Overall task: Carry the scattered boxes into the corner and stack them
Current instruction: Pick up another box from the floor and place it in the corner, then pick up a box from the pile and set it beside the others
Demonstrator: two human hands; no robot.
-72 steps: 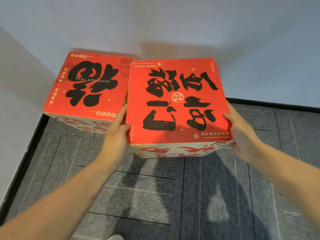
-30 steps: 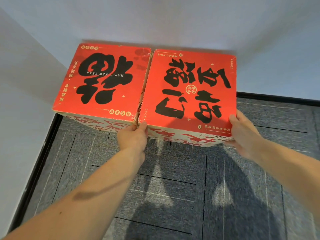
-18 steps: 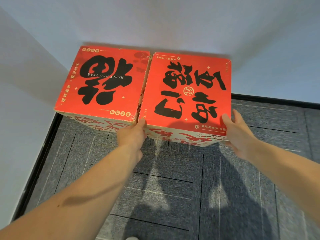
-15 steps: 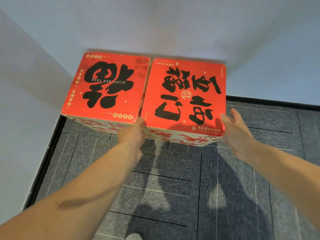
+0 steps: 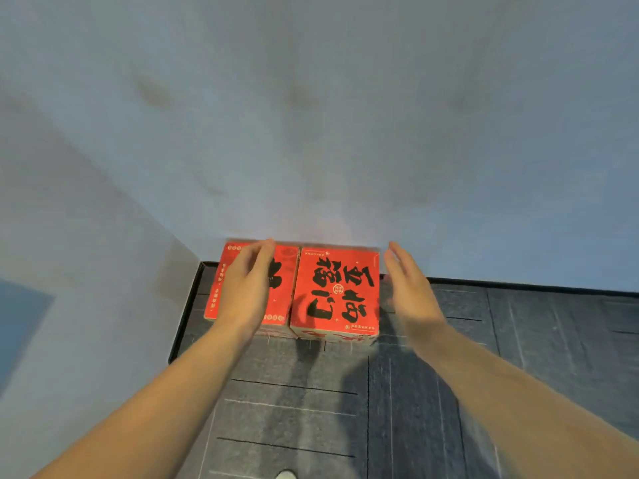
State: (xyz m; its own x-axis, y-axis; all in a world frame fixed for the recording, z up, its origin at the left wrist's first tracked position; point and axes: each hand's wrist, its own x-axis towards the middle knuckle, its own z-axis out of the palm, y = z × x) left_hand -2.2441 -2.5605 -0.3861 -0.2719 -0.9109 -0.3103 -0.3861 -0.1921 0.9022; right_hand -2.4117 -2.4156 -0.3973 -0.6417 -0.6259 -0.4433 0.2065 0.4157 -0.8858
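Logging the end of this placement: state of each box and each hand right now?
Left box: on the floor in the corner, partly covered by the left hand in view.
Right box: on the floor, flush beside the left box, not stacked, not held.
Left hand: open, empty, fingers extended.
Right hand: open, empty, off the box's right side.

Grey carpet floor [image 5: 297, 402], two red boxes [image 5: 334, 292]

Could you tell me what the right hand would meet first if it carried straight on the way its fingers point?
Probably the pale wall behind the boxes. The open right hand hangs to the right of the red square cardboard box with four black characters, fingers aimed past its far right corner. Depth is unclear.
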